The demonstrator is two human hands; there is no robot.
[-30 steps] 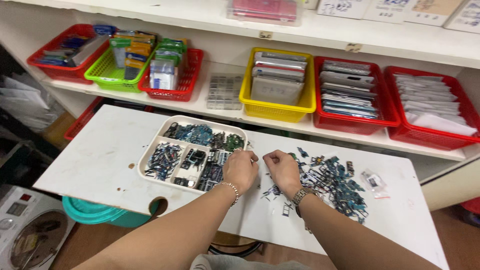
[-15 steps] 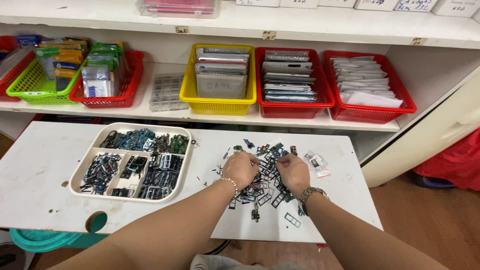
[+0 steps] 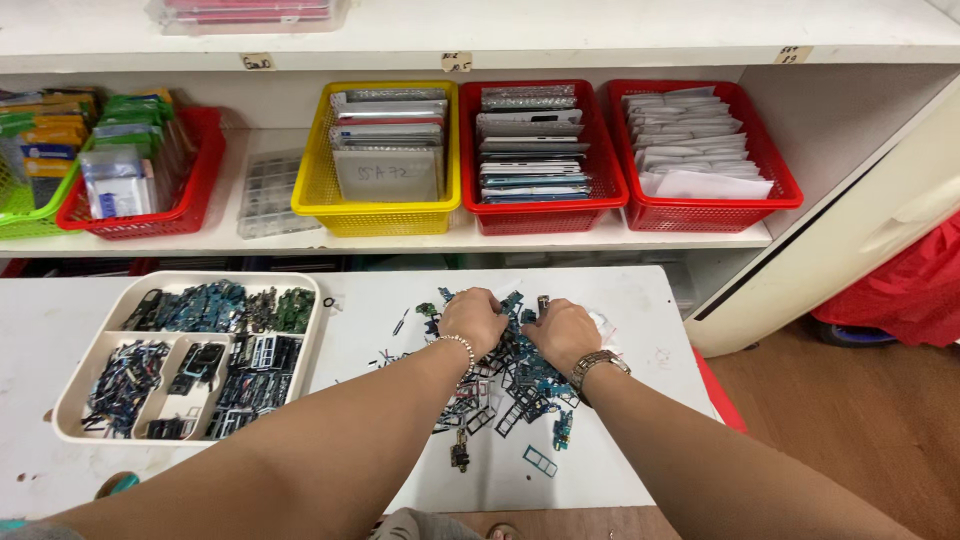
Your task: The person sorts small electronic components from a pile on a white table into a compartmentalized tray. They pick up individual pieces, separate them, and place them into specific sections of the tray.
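From the head view, the left hand and right hand rest knuckles-up, fingers curled down into a pile of small parts on the white table, at about 12 o'clock from the person; whether the fingers pinch anything I cannot tell. The bits look light, thin, stiff and snaggy, best pinched by their edges. At 9 o'clock sits a divided tray; on the shelf at 12 stand a yellow basket and two red baskets of flat packets, with small paper tags above.
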